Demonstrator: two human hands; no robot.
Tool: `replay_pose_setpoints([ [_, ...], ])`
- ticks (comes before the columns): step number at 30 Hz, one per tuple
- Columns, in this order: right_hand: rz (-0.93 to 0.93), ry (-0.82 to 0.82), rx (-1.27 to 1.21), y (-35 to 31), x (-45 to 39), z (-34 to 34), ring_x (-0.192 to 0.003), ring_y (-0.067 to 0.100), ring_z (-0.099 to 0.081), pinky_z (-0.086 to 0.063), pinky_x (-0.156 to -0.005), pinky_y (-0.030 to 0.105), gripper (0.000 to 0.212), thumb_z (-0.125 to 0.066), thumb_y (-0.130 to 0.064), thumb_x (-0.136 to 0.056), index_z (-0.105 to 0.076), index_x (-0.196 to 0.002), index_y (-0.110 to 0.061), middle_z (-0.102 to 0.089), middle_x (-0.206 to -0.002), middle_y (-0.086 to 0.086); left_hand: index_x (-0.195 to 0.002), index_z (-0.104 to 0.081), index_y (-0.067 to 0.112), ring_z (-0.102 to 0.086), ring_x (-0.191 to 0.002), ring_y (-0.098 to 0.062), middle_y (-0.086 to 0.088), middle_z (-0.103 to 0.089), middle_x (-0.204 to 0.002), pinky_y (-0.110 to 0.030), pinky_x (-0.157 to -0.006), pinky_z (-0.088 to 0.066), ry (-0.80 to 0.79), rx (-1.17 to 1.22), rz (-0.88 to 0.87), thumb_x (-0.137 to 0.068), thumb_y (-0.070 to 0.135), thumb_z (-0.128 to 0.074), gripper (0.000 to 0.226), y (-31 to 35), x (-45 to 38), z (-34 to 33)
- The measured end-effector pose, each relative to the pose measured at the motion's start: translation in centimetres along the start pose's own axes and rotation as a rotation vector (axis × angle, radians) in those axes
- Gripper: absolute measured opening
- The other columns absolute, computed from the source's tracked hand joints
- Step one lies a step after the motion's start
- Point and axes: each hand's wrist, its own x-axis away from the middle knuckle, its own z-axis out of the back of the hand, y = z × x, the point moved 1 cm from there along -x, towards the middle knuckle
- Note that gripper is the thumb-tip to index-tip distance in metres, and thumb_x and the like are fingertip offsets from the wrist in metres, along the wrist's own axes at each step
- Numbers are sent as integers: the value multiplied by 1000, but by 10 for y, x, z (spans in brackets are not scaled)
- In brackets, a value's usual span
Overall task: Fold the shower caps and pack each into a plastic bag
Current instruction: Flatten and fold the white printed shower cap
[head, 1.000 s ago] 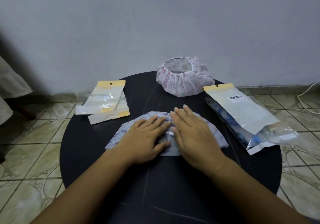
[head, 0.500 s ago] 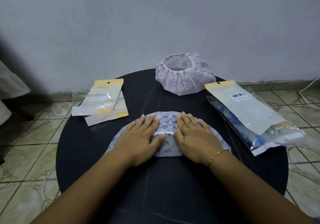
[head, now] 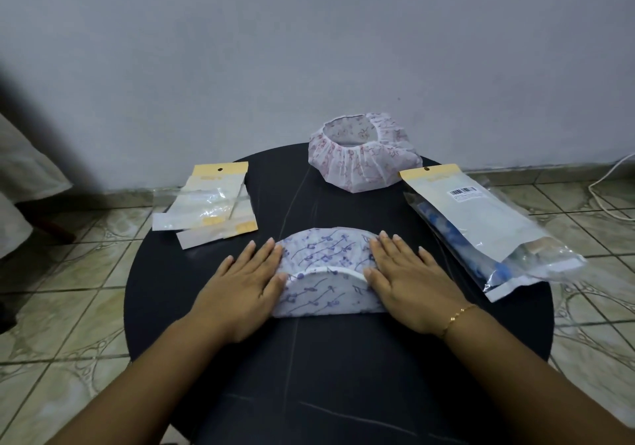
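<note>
left hand – flat, fingers straight, pressing blue-print shower cap left end | right hand – flat on right end | pink-print shower cap far, unfolded

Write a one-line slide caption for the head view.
Left hand and right hand press flat on a folded blue-print shower cap on the round black table; pink cap waits behind.

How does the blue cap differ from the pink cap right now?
The blue cap lies folded flat in a half-round near the table's front; the pink cap stands puffed and unfolded at the back, its opening up. The left hand and right hand press flat on the blue cap's ends; nothing touches the pink cap. Both are white, printed and still unbagged.
</note>
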Motion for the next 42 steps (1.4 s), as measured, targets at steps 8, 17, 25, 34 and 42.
replay_pose_setpoints([
  [8,6,137,-4,-15,2,18,-143,5,12,10,-117,37,58,-11,-42,-97,6,-149,-24,12,-157,-7,-148,11,27,22,-141,-9,9,19,-154,-33,-114,13,248,-190,38,-75,57,19,80,12,9,24],
  [17,68,34,-14,-26,-19,-1,-143,7,13,10,-116,37,55,-10,-43,-100,6,-149,-26,13,-157,-8,-146,7,38,22,-132,4,13,12,-156,-26,-112,14,2,-47,-266,-97,54,-6,53,47,-28,5],
  [25,71,-24,15,-4,-10,3,-142,4,15,10,-115,35,55,-11,-49,-98,8,-148,-32,12,-156,-12,-142,8,48,22,-136,1,23,15,-151,-26,-112,12,-71,-38,-242,-89,65,-11,59,38,-30,5],
  [34,-20,-12,19,19,10,4,-142,3,14,9,-115,35,58,-10,-50,-98,10,-148,-30,14,-156,-13,-146,-2,45,15,-141,-3,19,7,-156,-29,-115,9,-123,112,-166,-90,53,-2,57,43,-19,9],
  [42,56,351,17,-37,20,7,-136,13,-27,-17,-108,36,47,-25,-49,-96,-41,-137,-31,-35,-148,-6,-145,-23,44,-8,-139,-18,12,-17,-151,-38,-111,-13,-104,165,123,-94,43,-32,52,49,-3,18],
])
